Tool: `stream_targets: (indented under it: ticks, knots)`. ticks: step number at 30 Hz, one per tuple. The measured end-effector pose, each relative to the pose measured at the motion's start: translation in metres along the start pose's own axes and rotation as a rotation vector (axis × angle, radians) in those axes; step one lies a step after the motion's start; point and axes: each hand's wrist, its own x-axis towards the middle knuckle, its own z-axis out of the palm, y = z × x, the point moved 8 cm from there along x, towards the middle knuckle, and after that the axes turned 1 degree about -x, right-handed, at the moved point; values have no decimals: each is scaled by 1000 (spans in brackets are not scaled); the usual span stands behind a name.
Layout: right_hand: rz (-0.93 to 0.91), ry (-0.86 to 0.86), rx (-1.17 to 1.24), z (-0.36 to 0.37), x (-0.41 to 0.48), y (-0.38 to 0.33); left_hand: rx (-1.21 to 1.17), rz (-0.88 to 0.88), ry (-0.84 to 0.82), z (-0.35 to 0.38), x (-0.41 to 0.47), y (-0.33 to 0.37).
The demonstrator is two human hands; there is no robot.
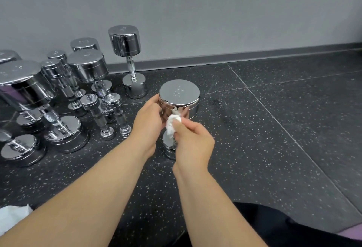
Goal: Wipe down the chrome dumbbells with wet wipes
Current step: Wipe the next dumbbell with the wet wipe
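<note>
In the head view, a chrome dumbbell (179, 97) stands on end at the centre of the frame on a black speckled rubber floor (274, 129). Its broad upper head faces the camera and its lower head shows just beneath, partly behind the hands. The left hand (149, 118) reaches in from the lower left and curls its fingers round the left side of the upper head, gripping it. The right hand (194, 143) comes up from the lower middle with its fingers bunched, pinching a crumpled white wet wipe (172, 127). The wipe is pressed against the near side of the upper head at its lower edge, just above the handle. To the upper left of this, near the grey wall (215, 11) and its dark skirting (254, 53), a tall dumbbell (124, 41) stands upright on its own. Further left, a crowded group of chrome dumbbells (88, 64) of several sizes also stands on end. The largest dumbbell (23, 82) is at the left edge, and two small dumbbells (92, 101) are nearest the left hand. At the lower left corner lies some white material (11, 215), cut off by the frame; it cannot be told whether it is a pack or loose sheets. A dark garment (274, 227) fills the lower right corner.
</note>
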Motion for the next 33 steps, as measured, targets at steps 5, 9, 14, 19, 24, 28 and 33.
stream_targets:
  ticks: [5, 9, 14, 19, 24, 28, 33]
  knots:
    - [-194, 57, -20, -5, 8, -23, 11, -1, -11, 0, -2, 1]
    - [-322, -40, -375, 3, 1, -17, -18, -29, 52, -5, -1, -2]
    - [-308, 28, -436, -3, 9, -16, -40, -141, 58, -3, -7, -7]
    - [-228, 34, -548, -7, 18, -3, 143, -468, -104, -8, -13, -39]
    - [-217, -29, -427, -5, 14, -2, -70, -453, -129, -13, -11, -35]
    - [-200, -117, -345, -4, 10, -6, -137, -390, 8, -16, -12, -40]
    - [-224, 64, -235, -21, 21, -26, -408, -289, 266, -15, -23, -36]
